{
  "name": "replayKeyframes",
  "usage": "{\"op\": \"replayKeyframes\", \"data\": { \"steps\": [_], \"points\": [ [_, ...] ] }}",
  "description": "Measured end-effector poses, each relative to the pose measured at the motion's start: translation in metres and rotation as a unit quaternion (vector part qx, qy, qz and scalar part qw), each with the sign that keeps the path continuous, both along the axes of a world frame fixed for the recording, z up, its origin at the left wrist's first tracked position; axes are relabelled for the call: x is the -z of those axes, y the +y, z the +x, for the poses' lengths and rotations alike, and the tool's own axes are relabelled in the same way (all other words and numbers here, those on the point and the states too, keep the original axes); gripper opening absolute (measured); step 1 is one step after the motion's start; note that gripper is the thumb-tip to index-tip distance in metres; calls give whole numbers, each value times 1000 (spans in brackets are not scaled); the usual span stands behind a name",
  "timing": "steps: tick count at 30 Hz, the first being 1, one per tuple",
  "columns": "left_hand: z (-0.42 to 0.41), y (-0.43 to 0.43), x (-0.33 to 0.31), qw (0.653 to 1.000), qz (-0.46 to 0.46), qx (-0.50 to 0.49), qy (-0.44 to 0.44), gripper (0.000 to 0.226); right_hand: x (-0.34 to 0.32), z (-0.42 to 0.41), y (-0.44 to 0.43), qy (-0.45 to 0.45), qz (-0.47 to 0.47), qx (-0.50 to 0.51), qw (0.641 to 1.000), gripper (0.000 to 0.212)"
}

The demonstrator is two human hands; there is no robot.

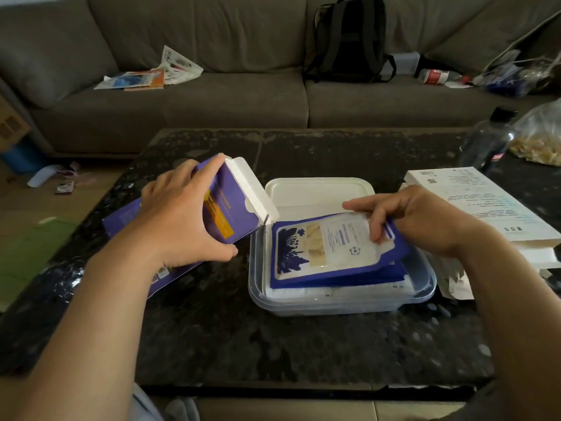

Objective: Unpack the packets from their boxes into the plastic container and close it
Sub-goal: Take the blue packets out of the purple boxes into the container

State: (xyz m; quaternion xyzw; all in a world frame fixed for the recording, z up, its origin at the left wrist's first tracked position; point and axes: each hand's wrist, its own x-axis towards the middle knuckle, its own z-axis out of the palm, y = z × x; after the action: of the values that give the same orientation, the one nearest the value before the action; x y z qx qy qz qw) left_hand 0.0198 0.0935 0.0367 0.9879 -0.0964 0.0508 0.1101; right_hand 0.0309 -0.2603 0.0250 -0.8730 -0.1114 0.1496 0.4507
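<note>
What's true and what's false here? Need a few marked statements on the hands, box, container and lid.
1. The left hand grips the purple box, whose flap is open. True.
2. The right hand holds nothing. False: it holds a packet over the plastic container.
3. The lid is on the plastic container. False: the container is open and the lid sits behind it.
4. Other packets already lie in the container. True.
5. The bottle stands at the table's left edge. False: it stands at the far right.
</note>
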Motion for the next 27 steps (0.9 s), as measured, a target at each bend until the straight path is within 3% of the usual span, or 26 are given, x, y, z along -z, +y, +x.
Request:
{"op": "replayKeyframes", "data": {
  "steps": [5, 10, 12, 15, 18, 27],
  "points": [
    [0, -3, -1, 1000, -9, 10, -1, 142, -7, 1, 6, 0, -156, -14, 988, 63],
    [-2, -10, -2, 1000, -17, 21, -9, 141, 0, -10, 50, -123, -244, -12, 962, 23],
    [-2, -13, -3, 1000, -18, 22, -9, 141, 11, -19, 73, -128, -244, -51, 960, 41],
    [-5, -16, -5, 1000, -15, 22, -10, 142, 30, -22, 91, -171, -317, -131, 924, 69],
    [-9, -18, -7, 1000, -13, 25, -3, 141, 39, -22, 92, -162, -374, -134, 903, 78],
    [-11, -23, -10, 999, -16, 34, 0, 141, 45, -28, 92, -118, -402, -107, 902, 87]
  ]
}}
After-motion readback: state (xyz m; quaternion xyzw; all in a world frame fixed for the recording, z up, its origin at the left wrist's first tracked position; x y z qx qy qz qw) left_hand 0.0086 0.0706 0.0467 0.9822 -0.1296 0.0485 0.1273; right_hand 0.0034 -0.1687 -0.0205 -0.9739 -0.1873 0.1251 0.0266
